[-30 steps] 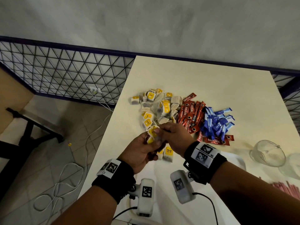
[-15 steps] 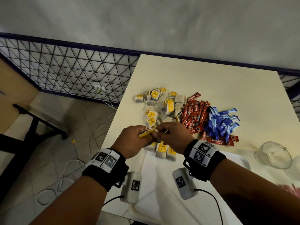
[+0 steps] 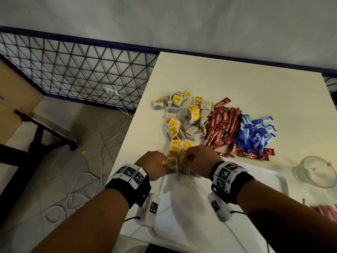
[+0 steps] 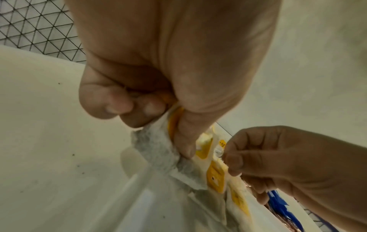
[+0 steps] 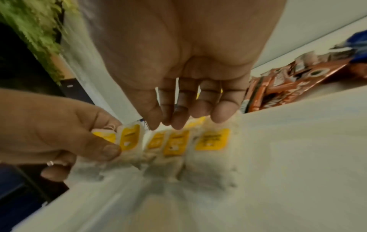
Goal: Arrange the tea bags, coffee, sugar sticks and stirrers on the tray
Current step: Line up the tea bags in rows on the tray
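At the far left rim of the white tray (image 3: 269, 178) stands a row of tea bags (image 5: 175, 144) with yellow tags. My left hand (image 3: 164, 164) pinches one tea bag (image 4: 155, 146) between thumb and fingers at the row's left end. My right hand (image 3: 186, 157) points down beside it, thumb and fingertips closed on the top of a tea bag in the row. Beyond the hands lie a loose tea bag pile (image 3: 184, 117), red coffee sticks (image 3: 222, 128) and blue sugar sticks (image 3: 255, 132).
A glass cup (image 3: 315, 170) lies on its side to the right of the tray, with pink stirrers (image 3: 326, 210) nearer me. The table's left edge is just left of my left hand. Cables (image 3: 76, 194) lie on the floor.
Both hands have come down from mid-air to the tray's far rim. The left hand has turned palm down and brought its tea bag to the row's left end.
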{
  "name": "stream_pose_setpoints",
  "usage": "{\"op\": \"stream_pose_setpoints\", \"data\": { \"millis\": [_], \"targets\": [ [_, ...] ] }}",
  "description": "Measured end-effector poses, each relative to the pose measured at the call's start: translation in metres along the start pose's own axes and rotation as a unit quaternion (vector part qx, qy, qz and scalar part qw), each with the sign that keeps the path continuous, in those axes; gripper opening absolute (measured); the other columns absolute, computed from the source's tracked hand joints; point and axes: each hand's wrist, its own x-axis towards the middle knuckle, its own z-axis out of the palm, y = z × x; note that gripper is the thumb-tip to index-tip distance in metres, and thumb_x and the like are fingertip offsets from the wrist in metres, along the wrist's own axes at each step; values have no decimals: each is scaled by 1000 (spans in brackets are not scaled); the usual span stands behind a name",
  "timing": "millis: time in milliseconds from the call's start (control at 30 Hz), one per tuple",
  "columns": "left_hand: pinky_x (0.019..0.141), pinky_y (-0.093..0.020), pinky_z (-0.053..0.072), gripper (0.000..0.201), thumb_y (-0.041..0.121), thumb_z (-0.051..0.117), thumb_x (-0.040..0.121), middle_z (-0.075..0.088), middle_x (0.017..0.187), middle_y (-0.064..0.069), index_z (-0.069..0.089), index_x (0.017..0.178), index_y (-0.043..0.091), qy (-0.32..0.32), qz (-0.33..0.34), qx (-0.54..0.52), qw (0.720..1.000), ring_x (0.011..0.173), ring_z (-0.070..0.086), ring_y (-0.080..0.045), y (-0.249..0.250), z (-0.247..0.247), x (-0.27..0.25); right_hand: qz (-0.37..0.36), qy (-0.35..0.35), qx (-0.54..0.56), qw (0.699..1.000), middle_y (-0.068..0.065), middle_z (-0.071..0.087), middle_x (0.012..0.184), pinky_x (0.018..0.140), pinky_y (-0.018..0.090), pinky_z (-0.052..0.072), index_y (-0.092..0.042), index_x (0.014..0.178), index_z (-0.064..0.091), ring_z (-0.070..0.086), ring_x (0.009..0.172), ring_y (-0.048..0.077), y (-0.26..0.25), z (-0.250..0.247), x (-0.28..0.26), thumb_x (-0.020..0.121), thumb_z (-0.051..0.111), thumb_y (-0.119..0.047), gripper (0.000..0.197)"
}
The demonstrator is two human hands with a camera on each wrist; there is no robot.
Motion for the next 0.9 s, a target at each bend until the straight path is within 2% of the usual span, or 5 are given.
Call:
{"op": "stream_pose_setpoints", "data": {
  "millis": [233, 567, 700, 767, 900],
  "targets": [
    [69, -28, 39, 31, 41, 60, 86, 67, 107, -15, 68, 93, 11, 30, -17, 35, 999, 101, 62, -33, 4, 11, 14, -24, -43, -63, 997, 2, 57, 108, 82, 33, 48, -28, 115, 61, 55, 100, 24, 16, 12, -3, 83, 56, -26, 32],
    [64, -28, 39, 30, 42, 72, 77, 68, 100, -9, 53, 78, 18, 91, -58, -15, 994, 94, 63, -30, 1, 16, 14, -50, -29, -65, 996, -1, 53, 107, 83, 32, 49, -28, 116, 62, 55, 99, 22, 20, 21, -3, 86, 56, -28, 30],
    [59, -25, 41, 35, 36, 80, 71, 67, 88, -2, 53, 85, 18, 116, -43, -118, 985, 75, 60, -18, -8, 0, -6, -71, 39, -12, 997, -3, 56, 95, 74, 30, 49, -23, 101, 68, 57, 84, 17, 13, 9, -8, 86, 59, -31, 19],
    [48, -20, 40, 37, 31, 83, 69, 64, 78, 4, 54, 89, 19, 102, 1, -181, 978, 55, 56, -5, -6, -9, -20, -106, 89, 70, 988, -8, 59, 85, 66, 19, 43, -22, 94, 69, 52, 70, 3, -1, -2, -11, 86, 63, -33, 15],
    [42, -11, 39, 36, 12, 81, 72, 64, 68, 5, 52, 92, 14, 50, 75, -280, 956, 44, 54, 5, 15, -18, -35, -113, 33, 205, 972, -15, 62, 81, 61, 8, 39, -31, 94, 67, 51, 64, -3, -32, -21, -18, 82, 69, -38, 14]
  ]
}}
